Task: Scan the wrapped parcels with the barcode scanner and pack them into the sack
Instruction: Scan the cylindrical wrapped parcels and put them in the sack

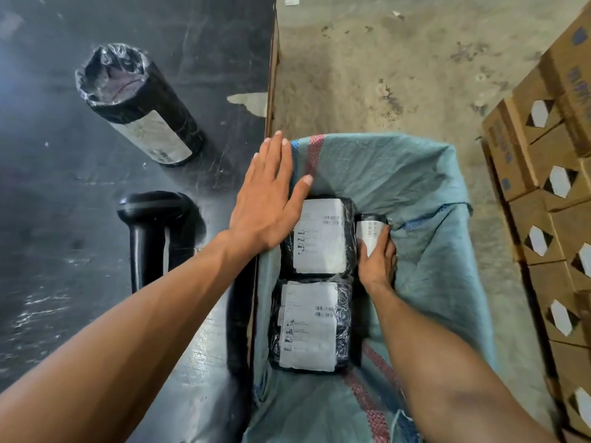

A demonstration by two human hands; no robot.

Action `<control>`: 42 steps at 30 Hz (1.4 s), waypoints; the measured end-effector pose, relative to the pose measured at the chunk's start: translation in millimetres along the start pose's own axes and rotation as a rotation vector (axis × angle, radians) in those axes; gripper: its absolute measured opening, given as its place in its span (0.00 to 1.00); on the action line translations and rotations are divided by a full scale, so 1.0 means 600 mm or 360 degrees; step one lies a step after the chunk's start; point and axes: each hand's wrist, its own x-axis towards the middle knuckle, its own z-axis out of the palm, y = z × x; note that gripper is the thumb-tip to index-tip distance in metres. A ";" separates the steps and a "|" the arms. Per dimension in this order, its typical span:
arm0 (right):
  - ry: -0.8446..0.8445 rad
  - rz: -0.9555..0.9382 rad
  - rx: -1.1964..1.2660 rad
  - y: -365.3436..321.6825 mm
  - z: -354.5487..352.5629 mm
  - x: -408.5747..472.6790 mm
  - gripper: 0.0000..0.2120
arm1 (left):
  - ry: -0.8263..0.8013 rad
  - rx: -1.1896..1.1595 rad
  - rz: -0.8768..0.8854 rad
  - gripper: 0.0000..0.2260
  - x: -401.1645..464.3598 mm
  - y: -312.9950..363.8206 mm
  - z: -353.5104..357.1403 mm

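Down inside the open sack (pixel 425 187), right hand (pixel 377 260) curled around a small cylindrical parcel (pixel 370 231) beside two flat labelled parcels (pixel 319 238), left hand (pixel 271 199) spread flat, fingers straight, over the sack's rim, scanner (pixel 150 225) lying on the dark table (pixel 48 219).

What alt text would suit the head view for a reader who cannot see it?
A person's right hand sets a small cylindrical wrapped parcel into a green woven sack beside two flat labelled parcels, while the left hand rests open over the sack's edge. On the dark table lie a barcode scanner and a taller wrapped cylinder.
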 end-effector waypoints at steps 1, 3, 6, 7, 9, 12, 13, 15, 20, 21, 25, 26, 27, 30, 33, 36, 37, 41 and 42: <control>-0.0005 0.0005 -0.0006 0.000 -0.001 0.002 0.36 | -0.0001 0.0006 0.0001 0.32 0.001 -0.001 0.000; -0.0029 0.0011 -0.0010 0.000 -0.004 0.003 0.37 | -0.0004 0.0008 0.0003 0.32 0.002 -0.001 0.000; -0.0084 0.0048 -0.0043 -0.004 -0.015 0.003 0.38 | -0.0014 -0.0006 -0.0006 0.32 0.002 -0.001 0.000; -0.0097 0.0070 -0.0057 -0.006 -0.020 0.003 0.39 | -0.0019 -0.0011 -0.0010 0.32 0.002 0.000 0.000; -0.0104 0.0093 -0.0085 -0.014 -0.033 0.002 0.41 | -0.0029 -0.0025 -0.0013 0.32 0.002 0.000 0.001; -0.0091 0.0091 -0.0090 -0.034 -0.057 -0.005 0.42 | -0.0027 -0.0042 -0.0011 0.33 0.002 0.000 0.002; -0.0087 0.0082 -0.0095 -0.043 -0.066 -0.009 0.41 | -0.0023 -0.0046 -0.0008 0.33 0.001 0.000 0.001; -0.0086 0.0053 -0.0111 -0.061 -0.084 -0.024 0.40 | -0.0032 -0.0060 0.0005 0.33 0.000 0.000 -0.001; -0.0028 -0.0080 -0.0096 -0.106 -0.136 -0.085 0.37 | -0.0155 -0.0136 0.0017 0.32 0.000 0.006 -0.015; -0.0003 -0.0091 -0.0065 -0.117 -0.147 -0.100 0.36 | -0.0214 -0.0142 0.0025 0.33 0.001 0.006 -0.020; 0.0088 -0.0176 0.0053 -0.171 -0.192 -0.159 0.36 | -0.0502 -0.0091 0.0078 0.34 0.011 -0.002 -0.065; 0.0113 -0.0213 0.0066 -0.189 -0.204 -0.172 0.36 | -0.0521 -0.0044 0.0124 0.34 0.015 -0.005 -0.080; 0.0138 -0.0249 0.0076 -0.208 -0.215 -0.185 0.37 | -0.0505 0.0039 0.0195 0.33 0.019 -0.008 -0.098; 0.0197 -0.0386 0.0084 -0.272 -0.237 -0.222 0.38 | -0.0281 0.0361 0.0499 0.30 0.031 -0.020 -0.168; 0.0258 -0.0580 0.0105 -0.343 -0.237 -0.254 0.37 | -0.0077 0.0583 0.0762 0.28 0.043 -0.054 -0.259; 0.0269 -0.0739 0.0094 -0.414 -0.210 -0.288 0.36 | -0.0124 0.0869 0.0981 0.27 0.053 -0.109 -0.343; 0.0232 -0.0771 0.0087 -0.436 -0.196 -0.302 0.36 | -0.0196 0.0958 0.1034 0.27 0.054 -0.129 -0.365; -0.0010 -0.0826 -0.0035 -0.497 -0.127 -0.361 0.37 | -0.0457 0.1278 0.1024 0.34 0.054 -0.188 -0.405; -0.0041 -0.0816 -0.0097 -0.508 -0.109 -0.376 0.39 | -0.0506 0.1349 0.0991 0.36 0.054 -0.197 -0.405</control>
